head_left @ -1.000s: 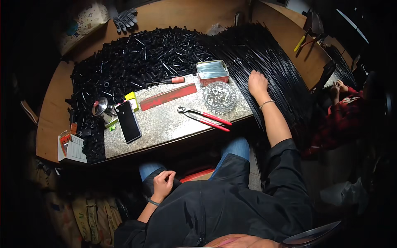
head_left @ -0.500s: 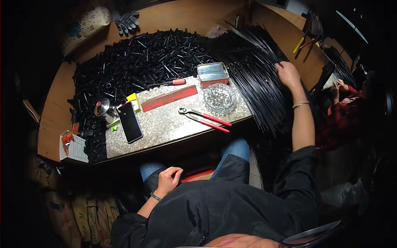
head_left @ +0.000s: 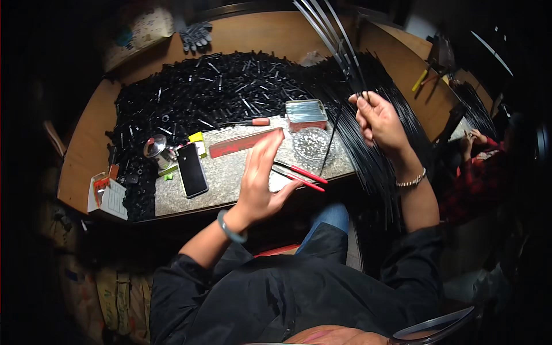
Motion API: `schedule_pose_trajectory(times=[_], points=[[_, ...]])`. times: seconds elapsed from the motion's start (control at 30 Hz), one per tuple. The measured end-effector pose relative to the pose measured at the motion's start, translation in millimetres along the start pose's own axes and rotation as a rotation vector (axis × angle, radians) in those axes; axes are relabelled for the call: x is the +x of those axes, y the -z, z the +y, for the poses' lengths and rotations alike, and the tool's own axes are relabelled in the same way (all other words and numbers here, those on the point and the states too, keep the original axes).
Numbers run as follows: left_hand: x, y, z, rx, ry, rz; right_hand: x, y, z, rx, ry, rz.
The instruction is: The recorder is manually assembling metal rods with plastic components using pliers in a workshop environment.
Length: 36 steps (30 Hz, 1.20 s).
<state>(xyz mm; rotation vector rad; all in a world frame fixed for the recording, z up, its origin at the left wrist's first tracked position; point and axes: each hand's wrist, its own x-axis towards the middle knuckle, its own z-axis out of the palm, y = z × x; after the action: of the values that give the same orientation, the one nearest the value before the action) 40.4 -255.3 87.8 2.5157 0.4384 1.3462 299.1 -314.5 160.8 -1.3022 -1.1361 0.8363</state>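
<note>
The right hand [head_left: 379, 118] is raised above the right part of the table [head_left: 80, 167] and is closed around a small bunch of long black rods [head_left: 336, 40]. The gripped rods rise from the hand toward the far edge, and one thin strand hangs down from the fist over the glass bowl [head_left: 311, 144]. A large pile of the same black rods lies beneath the hand at the table's right edge. The left hand [head_left: 260, 181] is open, fingers extended and slightly blurred, holding nothing; it hovers above the speckled work plate [head_left: 230, 175] near the front edge, just beside the red-handled pliers [head_left: 302, 174]. A black phone [head_left: 191, 169] lies on the plate to the left. A heap of short black parts [head_left: 195, 98] covers the far half.
</note>
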Motion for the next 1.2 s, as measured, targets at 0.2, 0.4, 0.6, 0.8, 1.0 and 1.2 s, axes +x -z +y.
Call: schedule_pose_trajectory(times=[0.2,0.4,0.6,0.8,1.0,1.2], points=[[73.7,-10.2,-20.7,-0.049,0.24,0.015,-27.2,-60.5,-13.5,0.039,-0.024,-0.279],[64.0,0.3,-39.3,-0.891,0.382,0.231,-50.6,-80.5,-11.6,0.208,-0.174,-0.512],[51.1,27.1,-42.5,-0.964,0.401,0.018,-79.0,-71.3,15.4,0.295,-0.317,-0.605],[40.6,48.0,-35.1,-1.062,0.527,0.068,-46.1,-34.8,52.8,0.013,-0.136,-0.45],[39.5,45.4,-31.0,-0.942,0.539,0.039,3.4,34.6,169.2,-1.463,0.166,0.311],[33.1,39.7,-26.2,-0.948,0.551,0.029,15.5,43.5,186.8,-1.524,0.135,0.378]])
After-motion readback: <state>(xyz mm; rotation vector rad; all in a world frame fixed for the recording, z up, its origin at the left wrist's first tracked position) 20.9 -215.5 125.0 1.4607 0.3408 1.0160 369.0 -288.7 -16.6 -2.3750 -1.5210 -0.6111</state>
